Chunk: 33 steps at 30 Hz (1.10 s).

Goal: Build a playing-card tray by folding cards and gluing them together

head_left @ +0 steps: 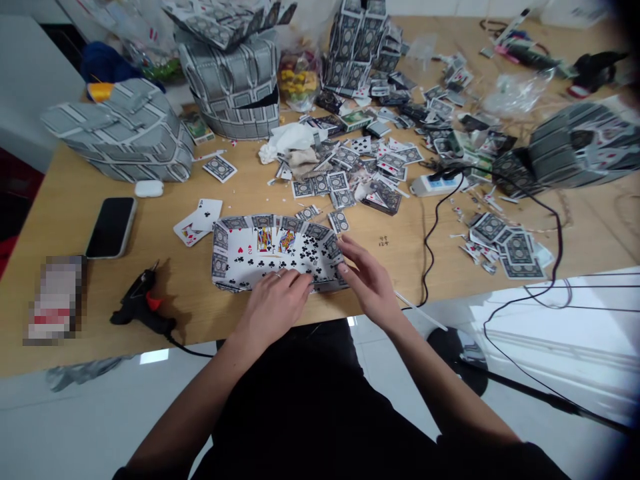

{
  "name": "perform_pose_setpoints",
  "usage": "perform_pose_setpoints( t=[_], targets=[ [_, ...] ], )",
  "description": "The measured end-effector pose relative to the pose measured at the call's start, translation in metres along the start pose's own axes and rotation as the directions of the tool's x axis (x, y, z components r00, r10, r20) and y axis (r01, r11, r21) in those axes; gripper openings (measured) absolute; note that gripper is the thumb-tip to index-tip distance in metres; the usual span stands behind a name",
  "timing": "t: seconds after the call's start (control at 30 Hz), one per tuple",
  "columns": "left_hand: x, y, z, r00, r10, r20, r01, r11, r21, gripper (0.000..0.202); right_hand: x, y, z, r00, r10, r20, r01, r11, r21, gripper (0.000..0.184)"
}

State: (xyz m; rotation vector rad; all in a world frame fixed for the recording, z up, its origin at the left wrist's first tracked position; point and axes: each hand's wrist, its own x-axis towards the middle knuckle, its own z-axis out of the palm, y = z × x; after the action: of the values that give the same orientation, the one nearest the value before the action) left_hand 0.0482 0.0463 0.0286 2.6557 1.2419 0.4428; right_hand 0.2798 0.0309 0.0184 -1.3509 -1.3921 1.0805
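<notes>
A shallow tray made of playing cards (pixel 240 263) lies in front of me, card faces lining its floor and patterned backs on its low walls. My left hand (pixel 277 297) bends its fingers over the near wall, a ring on one finger; the fingertips reach inside. At the right end my right hand (pixel 369 280) grips the wall's corner with thumb and fingers. Part of the near wall is hidden behind the left hand. A black glue gun (pixel 143 303) lies left of the tray, and a few loose cards (pixel 205 217) lie beyond its left corner.
Card-built baskets stand at the back, one grey basket (pixel 227 80) and another (pixel 125 133) to its left. Scattered cards (pixel 370 167) and scraps cover the middle. A power strip (pixel 435 183) trails a black cable (pixel 550 213). A phone (pixel 111 227) lies at left.
</notes>
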Motion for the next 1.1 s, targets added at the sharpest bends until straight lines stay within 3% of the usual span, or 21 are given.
perform_pose_setpoints(
  t=[0.07, 0.17, 0.33, 0.6, 0.83, 1.1],
  targets=[
    [0.000, -0.001, 0.000, 1.000, 0.008, 0.004, -0.008, 1.000, -0.005, 0.011, -0.007, -0.006, -0.016, 0.997, -0.028, 0.068, 0.036, 0.993, -0.111, 0.038],
    [0.000, -0.002, 0.000, 1.000, 0.026, 0.001, -0.026, 1.000, -0.007, 0.011, -0.015, -0.008, -0.037, 0.973, -0.088, 0.214, 0.150, 0.945, -0.292, 0.042],
    [0.000, -0.002, -0.003, 0.999, 0.030, -0.016, -0.030, 1.000, -0.002, 0.010, -0.018, 0.000, -0.043, 0.931, -0.129, 0.342, 0.289, 0.833, -0.472, 0.025],
    [-0.006, -0.002, -0.009, 1.000, -0.014, 0.019, 0.013, 1.000, 0.017, 0.007, -0.015, 0.006, -0.036, 0.931, -0.161, 0.328, 0.331, 0.751, -0.571, 0.029],
    [-0.008, -0.003, -0.012, 0.999, -0.022, 0.047, 0.022, 1.000, 0.011, 0.007, -0.012, 0.002, -0.040, 0.912, -0.178, 0.370, 0.373, 0.734, -0.568, 0.029],
    [-0.010, -0.005, -0.012, 0.999, -0.021, 0.050, 0.021, 1.000, -0.002, 0.008, -0.013, 0.000, -0.039, 0.924, -0.141, 0.355, 0.336, 0.743, -0.579, 0.028]
  ],
)
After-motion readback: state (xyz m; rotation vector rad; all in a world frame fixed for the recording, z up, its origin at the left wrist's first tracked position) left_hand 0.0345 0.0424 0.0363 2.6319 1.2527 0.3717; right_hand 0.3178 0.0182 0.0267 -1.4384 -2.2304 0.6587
